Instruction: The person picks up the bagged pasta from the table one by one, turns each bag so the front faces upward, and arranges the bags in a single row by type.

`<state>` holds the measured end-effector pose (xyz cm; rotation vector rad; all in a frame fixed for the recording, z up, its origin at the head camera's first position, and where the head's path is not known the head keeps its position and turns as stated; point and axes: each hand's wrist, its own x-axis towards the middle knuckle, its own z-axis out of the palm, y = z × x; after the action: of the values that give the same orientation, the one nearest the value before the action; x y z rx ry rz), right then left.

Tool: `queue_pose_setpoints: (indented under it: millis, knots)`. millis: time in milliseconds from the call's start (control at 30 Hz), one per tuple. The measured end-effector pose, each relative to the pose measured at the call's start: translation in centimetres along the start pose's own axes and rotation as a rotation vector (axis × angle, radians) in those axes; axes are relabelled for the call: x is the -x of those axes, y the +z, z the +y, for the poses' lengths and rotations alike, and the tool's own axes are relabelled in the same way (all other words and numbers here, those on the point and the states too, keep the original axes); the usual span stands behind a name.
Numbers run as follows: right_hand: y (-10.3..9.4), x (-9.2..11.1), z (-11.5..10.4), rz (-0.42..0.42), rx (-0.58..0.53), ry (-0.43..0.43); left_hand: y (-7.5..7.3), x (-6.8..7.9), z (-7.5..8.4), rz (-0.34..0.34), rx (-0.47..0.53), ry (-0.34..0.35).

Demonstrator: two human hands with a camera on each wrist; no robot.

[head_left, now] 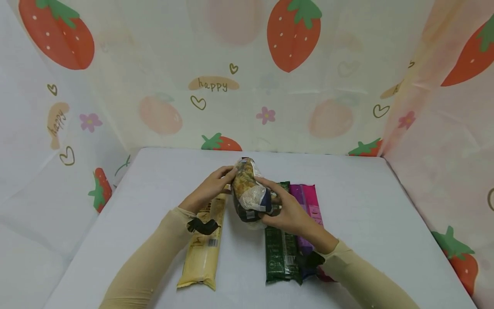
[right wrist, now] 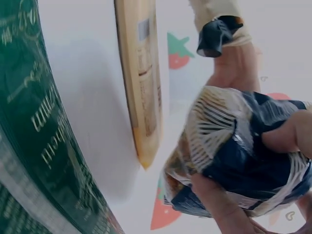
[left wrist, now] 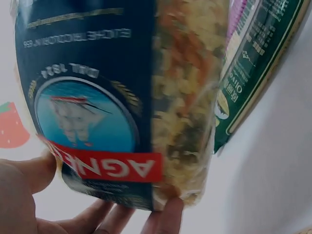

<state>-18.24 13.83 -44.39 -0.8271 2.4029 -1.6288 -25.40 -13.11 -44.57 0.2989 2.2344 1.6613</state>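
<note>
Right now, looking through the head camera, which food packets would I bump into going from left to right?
Yellow packet → held-up pasta bag → green packet → pink-and-purple packet.

left sleeve point(head_left: 150, 257) and right sleeve point(head_left: 364, 277) are beige, close-fitting; a curved black piece point(head_left: 203, 226) juts from the left cuff point(head_left: 177, 216), a dark piece point(head_left: 311, 259) from the right.

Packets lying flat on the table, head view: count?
3: yellow packet at left, green packet right of it, purple packet beside the green one. The right arm may hide more.
</note>
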Motion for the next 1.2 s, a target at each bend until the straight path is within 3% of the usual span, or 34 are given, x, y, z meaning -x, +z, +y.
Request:
queue_pose_setpoints:
  millis: [167, 400, 533, 633, 733, 900, 1067, 1200]
  knots:
    - [0.1, 0.1, 0.2, 0.059, -0.132, 0.026, -0.5, 0.3, -0.3, 0.015, 0.017, -0.012]
    - [0.5, 0.1, 0.5, 0.118, -0.199, -0.016, -1.7, 0.7, -1.4, -0.042, 0.059, 0.057]
    - [0.8, 0.2, 0.6, 0.150, -0.253, -0.023, -1.9, 1.1, -2.1, -0.071, 0.072, 0.059]
    - [1.0, 0.1, 0.5, 0.179, -0.292, -0.016, -1.7, 1.3, -2.3, -0.090, 0.104, 0.025]
    - [1.1, 0.0, 0.5, 0.195, -0.318, -0.015, -1.6, 1.4, -2.4, -0.116, 0.198, -0.031]
    - [1.3, 0.0, 0.5, 0.184, -0.377, -0.039, -1.2, 1.2, -2.5, -0.156, 0.301, -0.126]
    - [1.6, -0.1, 0.9, 0.163, -0.399, -0.053, -1.0, 1.2, -2.7, -0.199, 0.411, -0.151]
    - [1.6, -0.2, 0.9, 0.153, -0.353, -0.039, -0.9, 1.3, -3.0, -0.175, 0.505, -0.159]
